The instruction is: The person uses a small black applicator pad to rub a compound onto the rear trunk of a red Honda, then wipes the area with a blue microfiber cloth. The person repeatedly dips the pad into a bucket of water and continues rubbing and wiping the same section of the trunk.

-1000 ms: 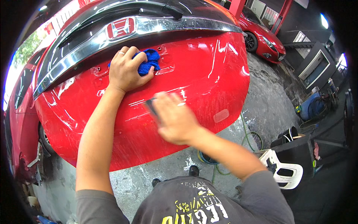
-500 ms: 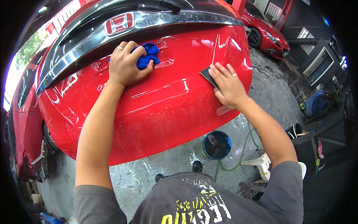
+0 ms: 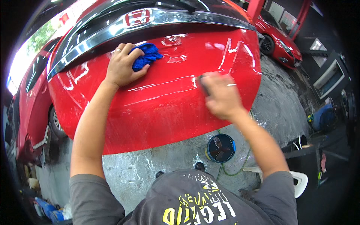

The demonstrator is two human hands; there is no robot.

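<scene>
The wet red tailgate (image 3: pixel 161 116) of a car spreads out before me. On its upper left part my left hand (image 3: pixel 123 66) rests with its fingers closed over a crumpled blue cloth (image 3: pixel 149 56). Farther right, my right hand (image 3: pixel 224 94) is smeared by motion. It presses a dark piece of sandpaper (image 3: pixel 203 85) on the red paint, and only the sandpaper's left edge shows past the fingers. Water drops and pale streaks lie on the lower panel.
A chrome strip with a red emblem (image 3: pixel 137 17) crosses above the panel. On the wet floor below stand a dark bucket of water (image 3: pixel 220 148) with a green hose (image 3: pixel 240 170) beside it and a white plastic stool (image 3: pixel 300 183). Red cars (image 3: pixel 279 43) stand on both sides.
My right hand has slid left and slightly down across the panel with the sandpaper. The left hand stays on the blue cloth. The whole view has shifted a little.
</scene>
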